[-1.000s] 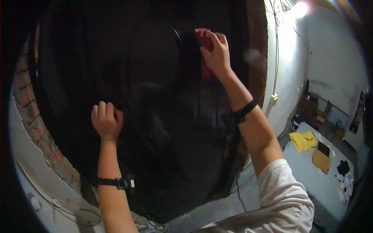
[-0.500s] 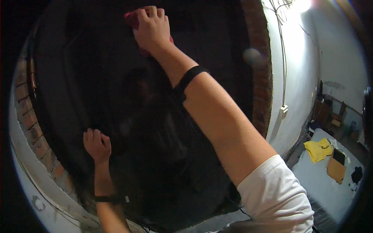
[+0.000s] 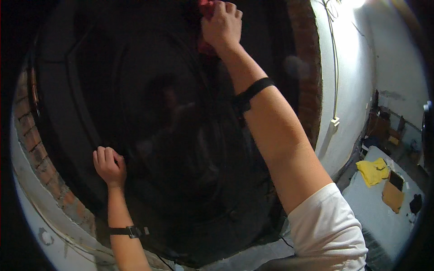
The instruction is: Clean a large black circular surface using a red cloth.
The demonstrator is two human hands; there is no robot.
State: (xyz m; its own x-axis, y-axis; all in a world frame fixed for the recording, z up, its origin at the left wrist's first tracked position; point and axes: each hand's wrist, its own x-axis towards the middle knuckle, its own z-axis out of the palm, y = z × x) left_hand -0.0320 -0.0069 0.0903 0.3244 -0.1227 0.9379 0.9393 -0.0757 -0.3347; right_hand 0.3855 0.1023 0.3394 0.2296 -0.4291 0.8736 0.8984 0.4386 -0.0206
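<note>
A tall, dark, glossy panel (image 3: 172, 144) with faint raised curved lines fills the middle of the view. High on its right part my right hand (image 3: 223, 26) presses a red cloth (image 3: 206, 9), the fingers bent over it; much of the cloth is hidden under the palm. At the panel's lower left my left hand (image 3: 110, 167) is closed, with its fingers curled against or close to a dark part of the panel. Whatever lies inside those fingers is too dark to make out. Both forearms wear black straps.
Brickwork (image 3: 34, 140) edges the panel on the left, and more runs down its right side. Cables hang on the white wall (image 3: 350, 86) by a bright lamp. Lower right, a pale flat surface (image 3: 361, 217) bears a yellow cloth (image 3: 373, 171) and an open cardboard box (image 3: 393, 198).
My right hand has slid the red cloth to the right and slightly up across the panel. My left hand keeps nearly the same place and stays closed.
</note>
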